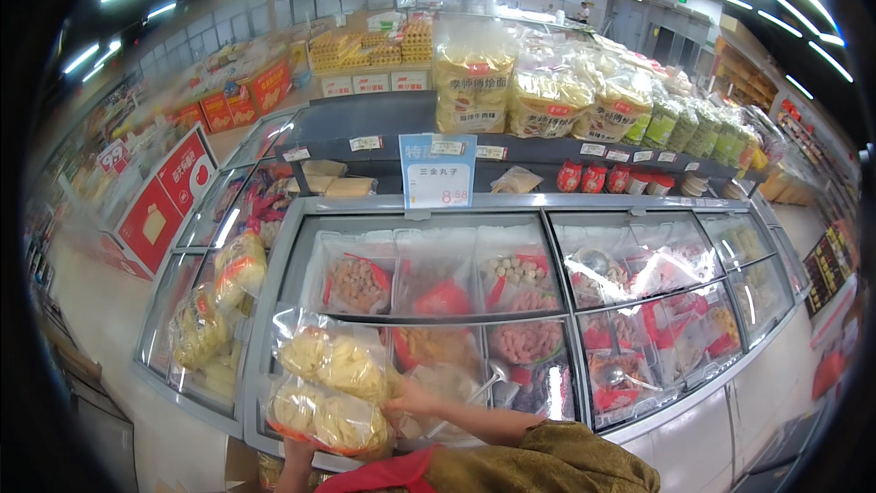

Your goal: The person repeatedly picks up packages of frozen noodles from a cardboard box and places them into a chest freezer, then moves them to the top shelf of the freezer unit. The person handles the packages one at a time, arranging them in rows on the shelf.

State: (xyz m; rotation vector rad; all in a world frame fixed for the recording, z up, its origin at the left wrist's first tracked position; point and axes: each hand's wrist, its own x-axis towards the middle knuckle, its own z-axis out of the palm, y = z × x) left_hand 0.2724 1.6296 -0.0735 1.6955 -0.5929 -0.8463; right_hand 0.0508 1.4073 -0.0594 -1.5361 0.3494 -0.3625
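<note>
Two clear plastic bags of coiled pale noodles lie stacked at the near left of the glass-topped freezer: an upper bag (pixel 335 359) and a lower bag (pixel 328 414). My left hand (pixel 298 455) is at the lower bag's near edge, its fingers mostly hidden beneath it. From the right, my right hand (pixel 409 397) reaches to the side of the bags, its fingertips partly hidden and blurred. More noodle bags (pixel 239 267) rest on the freezer glass to the left. Under the glass, a metal scoop (pixel 496 371) lies near my right forearm.
The freezer's metal rim (pixel 424 204) runs behind, with a price sign (pixel 438 174) clipped there. Above it, a dark shelf (pixel 369 113) bears large noodle bags (pixel 475 92) and several bags of green dried goods. Glass lids cover bins of frozen food. Red display boards stand left.
</note>
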